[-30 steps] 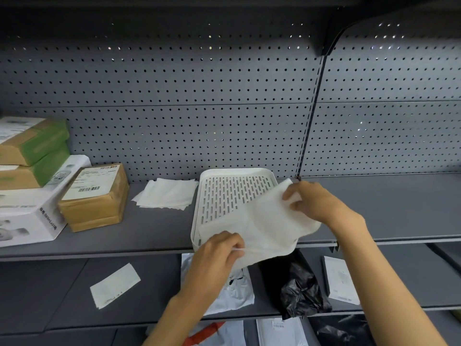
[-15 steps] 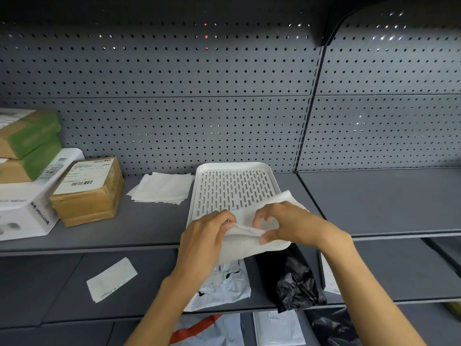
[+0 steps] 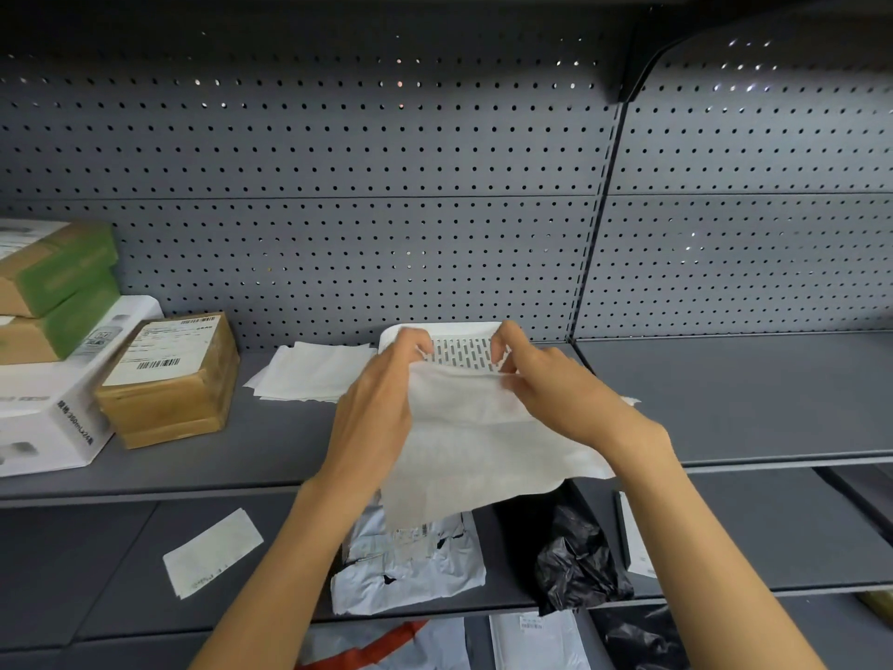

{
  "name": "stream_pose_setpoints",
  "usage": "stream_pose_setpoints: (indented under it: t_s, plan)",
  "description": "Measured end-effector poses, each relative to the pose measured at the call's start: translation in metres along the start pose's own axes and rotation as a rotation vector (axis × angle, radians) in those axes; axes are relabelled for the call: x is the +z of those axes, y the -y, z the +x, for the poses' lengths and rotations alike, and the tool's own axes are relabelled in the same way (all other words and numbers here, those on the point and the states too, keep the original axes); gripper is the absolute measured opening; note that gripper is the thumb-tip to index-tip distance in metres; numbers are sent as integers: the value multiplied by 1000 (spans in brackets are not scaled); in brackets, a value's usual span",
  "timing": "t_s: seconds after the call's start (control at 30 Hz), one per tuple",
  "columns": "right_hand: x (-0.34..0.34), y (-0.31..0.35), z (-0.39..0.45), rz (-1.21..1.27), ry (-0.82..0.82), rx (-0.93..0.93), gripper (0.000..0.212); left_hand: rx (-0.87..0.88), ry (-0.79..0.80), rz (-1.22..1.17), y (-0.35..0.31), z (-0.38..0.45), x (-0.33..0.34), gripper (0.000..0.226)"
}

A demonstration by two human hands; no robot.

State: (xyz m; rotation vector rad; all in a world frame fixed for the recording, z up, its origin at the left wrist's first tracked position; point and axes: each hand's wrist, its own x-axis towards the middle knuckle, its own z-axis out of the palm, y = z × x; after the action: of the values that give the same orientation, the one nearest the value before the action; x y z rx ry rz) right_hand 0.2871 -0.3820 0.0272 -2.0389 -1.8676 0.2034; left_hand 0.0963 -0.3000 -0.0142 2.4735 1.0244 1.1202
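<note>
Head view: left hand (image 3: 381, 403) and right hand (image 3: 555, 398) each pinched the top edge of a sheet (image 3: 483, 452), holding it spread over the tray (image 3: 464, 351) on the shelf (image 3: 725, 403), likely to line it; spare sheets (image 3: 314, 374) lay beyond, left

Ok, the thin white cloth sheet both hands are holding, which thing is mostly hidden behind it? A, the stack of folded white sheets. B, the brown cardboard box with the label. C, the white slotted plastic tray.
C: the left hand and right hand pinch the thin white cloth sheet at its top edge, and only the far strip of the white slotted plastic tray shows above it.
</note>
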Motion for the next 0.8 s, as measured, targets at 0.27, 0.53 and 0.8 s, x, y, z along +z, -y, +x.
stream_pose_setpoints:
  t_s: [0.27,0.53,0.8]
  plan:
    - [-51,35,18,-35,-232,-119,26,47,-206,75,-1,42,-49,49]
    - [-54,38,63,-227,-464,-14,37,152,-180,136,23,90,-45,48]
    - [19,-16,122,-257,-282,55,55,-48,189,356,68,111,35,21]
